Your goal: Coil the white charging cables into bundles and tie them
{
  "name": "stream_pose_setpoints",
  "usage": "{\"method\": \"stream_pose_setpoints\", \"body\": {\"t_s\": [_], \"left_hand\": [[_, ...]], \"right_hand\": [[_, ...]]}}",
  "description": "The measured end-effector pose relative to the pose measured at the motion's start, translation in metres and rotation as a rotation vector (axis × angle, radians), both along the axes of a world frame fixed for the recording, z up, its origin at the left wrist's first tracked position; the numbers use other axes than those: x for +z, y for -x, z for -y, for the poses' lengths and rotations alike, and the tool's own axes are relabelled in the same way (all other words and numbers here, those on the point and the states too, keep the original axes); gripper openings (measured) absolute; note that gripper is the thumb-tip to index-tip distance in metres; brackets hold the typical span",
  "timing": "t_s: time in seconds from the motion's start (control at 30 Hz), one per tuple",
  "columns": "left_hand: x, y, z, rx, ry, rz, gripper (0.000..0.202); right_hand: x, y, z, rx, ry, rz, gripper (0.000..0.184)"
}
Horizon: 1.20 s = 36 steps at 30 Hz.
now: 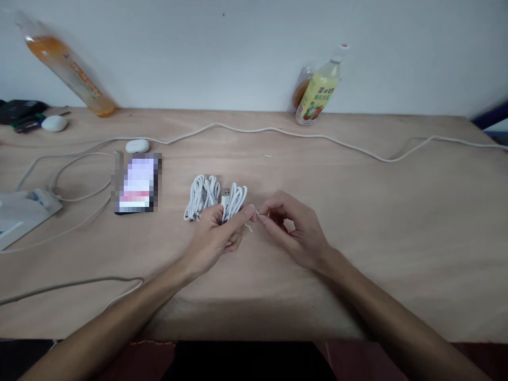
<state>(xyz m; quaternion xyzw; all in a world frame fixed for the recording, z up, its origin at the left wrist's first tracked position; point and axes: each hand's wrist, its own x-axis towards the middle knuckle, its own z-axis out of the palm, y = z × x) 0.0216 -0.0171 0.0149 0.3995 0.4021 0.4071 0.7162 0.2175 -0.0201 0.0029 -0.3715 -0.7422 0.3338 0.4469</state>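
Observation:
My left hand point(212, 233) is closed around a coiled white USB cable point(237, 197), its metal plug showing above the fingers. Beside that thumb, my right hand point(296, 227) pinches the end of a thin white tie point(257, 212), which looks like a twist tie. A short white strand point(248, 227) pokes out just below the left thumb; whether it belongs to the same tie I cannot tell. Two more coiled white cables point(194, 198) lie on the table to the left of the held one, partly hidden by my left hand.
A phone point(138, 182) and a white earbud case point(137, 146) lie to the left, near loose cables and a white box-like thing point(24, 217). One long white cable point(278, 130) crosses the wooden table point(397, 222). An orange bottle point(75, 74) and a yellow bottle point(319, 92) stand by the wall.

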Motion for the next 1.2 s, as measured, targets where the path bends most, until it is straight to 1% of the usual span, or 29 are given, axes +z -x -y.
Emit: {"method": "stream_pose_setpoints", "body": {"t_s": [0.07, 0.1, 0.2, 0.27, 0.33, 0.5, 0.67, 0.77, 0.87, 1.03, 1.2], "left_hand": [[-0.001, 0.000, 0.000, -0.005, -0.007, -0.021, 0.060], [-0.001, 0.000, 0.000, -0.012, -0.009, -0.033, 0.060], [-0.002, 0.001, 0.000, -0.027, -0.012, -0.052, 0.051], [-0.003, 0.001, 0.001, -0.020, -0.030, -0.056, 0.047], [-0.003, 0.001, 0.002, -0.008, -0.072, -0.070, 0.047], [-0.002, 0.001, 0.003, 0.020, -0.233, -0.189, 0.045], [0.000, 0.001, 0.005, 0.119, -0.460, -0.337, 0.034], [-0.004, 0.004, 0.007, 0.119, -0.568, -0.411, 0.029], [-0.009, 0.007, 0.009, 0.087, -0.639, -0.477, 0.027], [-0.014, 0.010, 0.010, 0.044, -0.694, -0.541, 0.017], [-0.008, 0.008, 0.008, 0.058, -0.646, -0.504, 0.023]], "right_hand": [[-0.001, -0.001, -0.001, 0.026, 0.010, 0.002, 0.008], [0.000, -0.002, -0.001, 0.042, 0.017, -0.002, 0.008], [0.001, -0.002, -0.001, 0.083, 0.066, -0.013, 0.008], [0.002, -0.001, 0.000, 0.093, 0.129, -0.023, 0.007], [0.002, 0.000, 0.000, 0.091, 0.204, -0.050, 0.009], [0.000, 0.005, -0.001, 0.088, 0.377, -0.154, 0.016], [0.004, 0.007, -0.002, 0.132, 0.538, -0.247, 0.024], [0.007, 0.006, -0.004, 0.166, 0.577, -0.277, 0.026], [0.008, 0.004, -0.005, 0.187, 0.612, -0.274, 0.026], [0.004, 0.000, -0.006, 0.225, 0.722, -0.285, 0.032], [0.003, 0.001, -0.005, 0.219, 0.781, -0.333, 0.035]]}}
